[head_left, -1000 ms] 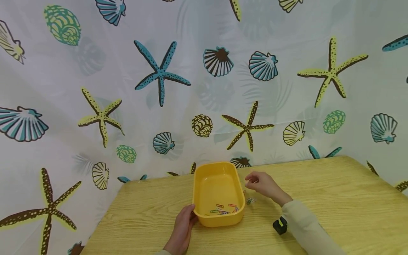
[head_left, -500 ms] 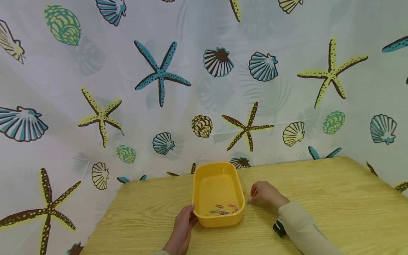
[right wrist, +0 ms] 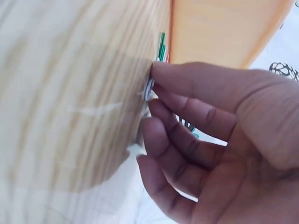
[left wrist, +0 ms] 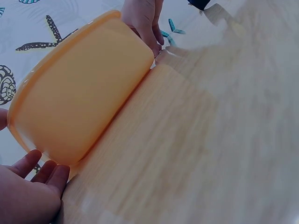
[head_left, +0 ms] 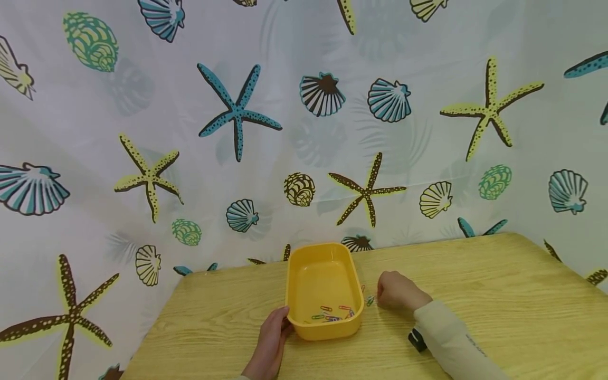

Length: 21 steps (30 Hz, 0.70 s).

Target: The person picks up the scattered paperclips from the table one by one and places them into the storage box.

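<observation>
A yellow plastic tray stands on the table, with several coloured paper clips near its front end. My left hand holds the tray's front left corner, thumb at the rim and fingers against the outer wall. To the right of the tray, my right hand is down at the table. Its thumb and index finger pinch a white paper clip, while the other fingers curl loosely. A green paper clip lies just beyond the fingertips, close to the tray.
The wooden table runs back to a white curtain printed with starfish and shells. A reddish paper clip lies by the tray's right wall. Below my right sleeve a black device shows.
My right hand has come down and nearer from above the table to the loose clips, then shifted slightly right. The left hand and the tray have stayed put.
</observation>
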Each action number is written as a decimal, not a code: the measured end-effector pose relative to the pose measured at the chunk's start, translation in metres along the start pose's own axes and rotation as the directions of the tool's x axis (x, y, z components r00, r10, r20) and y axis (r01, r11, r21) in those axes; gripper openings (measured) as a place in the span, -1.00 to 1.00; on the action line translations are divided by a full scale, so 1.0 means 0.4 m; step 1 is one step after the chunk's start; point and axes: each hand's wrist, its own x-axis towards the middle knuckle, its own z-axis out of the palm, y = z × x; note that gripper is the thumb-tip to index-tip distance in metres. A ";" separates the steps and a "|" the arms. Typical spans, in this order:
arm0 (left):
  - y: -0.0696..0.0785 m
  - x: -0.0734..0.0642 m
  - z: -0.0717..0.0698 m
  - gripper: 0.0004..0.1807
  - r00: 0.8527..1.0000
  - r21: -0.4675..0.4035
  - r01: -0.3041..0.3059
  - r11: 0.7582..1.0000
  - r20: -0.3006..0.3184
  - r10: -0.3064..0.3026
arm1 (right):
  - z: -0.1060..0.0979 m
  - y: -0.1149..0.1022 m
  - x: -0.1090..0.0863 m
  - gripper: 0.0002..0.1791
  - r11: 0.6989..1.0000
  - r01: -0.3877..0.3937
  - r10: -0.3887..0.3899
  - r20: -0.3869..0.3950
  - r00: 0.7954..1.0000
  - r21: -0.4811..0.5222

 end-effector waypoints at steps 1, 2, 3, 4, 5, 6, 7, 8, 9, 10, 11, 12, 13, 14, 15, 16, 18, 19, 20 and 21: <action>0.000 0.000 0.000 -0.48 1.000 -0.001 0.001 1.000 -0.001 -0.001 | 0.000 0.003 0.000 -0.80 1.000 0.005 -0.005 0.008 1.000 0.009; 0.000 0.000 0.000 -0.48 1.000 -0.003 0.002 1.000 -0.002 -0.002 | 0.000 0.005 -0.001 -0.79 1.000 0.010 -0.010 0.017 1.000 0.025; 0.000 0.000 0.000 -0.48 1.000 -0.003 0.003 1.000 -0.003 -0.003 | -0.001 0.007 -0.001 -0.79 0.999 0.015 -0.016 0.025 1.000 0.042; 0.000 -0.001 0.000 -0.48 1.000 -0.003 0.003 1.000 -0.003 -0.003 | -0.003 0.010 -0.002 -0.80 0.998 0.021 -0.023 0.035 0.999 0.056; -0.001 0.000 0.000 -0.47 1.000 -0.005 0.004 1.000 -0.003 -0.004 | -0.004 0.012 -0.002 -0.82 0.997 0.027 -0.031 0.044 0.999 0.070; -0.001 -0.001 0.000 -0.47 1.000 -0.007 0.004 1.000 -0.004 -0.004 | -0.005 0.014 -0.002 -0.82 0.996 0.031 -0.036 0.054 0.998 0.088; -0.001 -0.001 0.000 -0.47 1.000 -0.006 0.004 1.000 -0.003 -0.004 | -0.007 0.015 -0.002 -0.83 0.994 0.034 -0.042 0.067 0.997 0.107; -0.001 -0.001 0.000 -0.47 1.000 -0.007 0.003 1.000 -0.003 -0.003 | -0.009 0.017 -0.002 -0.84 0.992 0.040 -0.049 0.077 0.996 0.120; -0.001 -0.001 0.000 -0.47 1.000 -0.007 0.001 1.000 -0.002 -0.001 | -0.012 0.019 -0.001 -0.84 0.991 0.045 -0.057 0.092 0.994 0.129; -0.001 -0.001 0.000 -0.46 1.000 -0.008 0.001 1.000 -0.001 -0.001 | -0.014 0.020 -0.001 -0.85 0.989 0.045 -0.062 0.112 0.992 0.142; 0.000 -0.001 0.000 -0.46 1.000 -0.008 0.000 1.000 0.001 0.000 | -0.018 0.023 0.000 -0.86 0.987 0.053 -0.073 0.127 0.989 0.154; 0.000 -0.002 -0.001 -0.46 1.000 -0.008 -0.001 1.000 0.003 0.001 | -0.022 0.026 0.001 -0.86 0.985 0.065 -0.088 0.141 0.986 0.161; 0.000 -0.002 -0.001 -0.47 1.000 -0.009 -0.003 1.000 0.004 0.003 | -0.025 0.031 0.002 -0.86 0.983 0.075 -0.102 0.156 0.983 0.170; 0.000 -0.002 -0.001 -0.47 1.000 -0.010 -0.005 1.000 0.004 0.005 | -0.029 0.035 0.003 -0.86 0.980 0.091 -0.121 0.166 0.979 0.178; 0.000 -0.002 -0.001 -0.47 1.000 -0.010 -0.007 1.000 0.005 0.007 | -0.033 0.040 0.004 -0.85 0.976 0.101 -0.135 0.173 0.975 0.192; 0.000 -0.003 -0.001 -0.47 1.000 -0.010 -0.009 1.000 0.005 0.009 | -0.037 0.046 0.004 -0.84 0.973 0.114 -0.150 0.174 0.973 0.202; 0.000 -0.003 -0.002 -0.48 1.000 -0.013 -0.012 1.000 0.005 0.012 | -0.043 0.057 0.007 -0.86 0.968 0.137 -0.171 0.154 0.973 0.211; 0.000 -0.004 -0.002 -0.48 1.000 -0.014 -0.013 1.000 0.005 0.013 | -0.045 0.060 0.008 -0.87 0.966 0.140 -0.172 0.136 0.976 0.219; -0.001 -0.004 -0.003 -0.48 1.000 -0.014 -0.012 1.000 0.005 0.012 | -0.048 0.063 0.010 -0.90 0.963 0.142 -0.171 0.111 0.979 0.229; -0.001 -0.005 -0.003 -0.48 1.000 -0.013 -0.011 1.000 0.006 0.011 | -0.050 0.064 0.011 -0.92 0.958 0.138 -0.164 0.087 0.983 0.252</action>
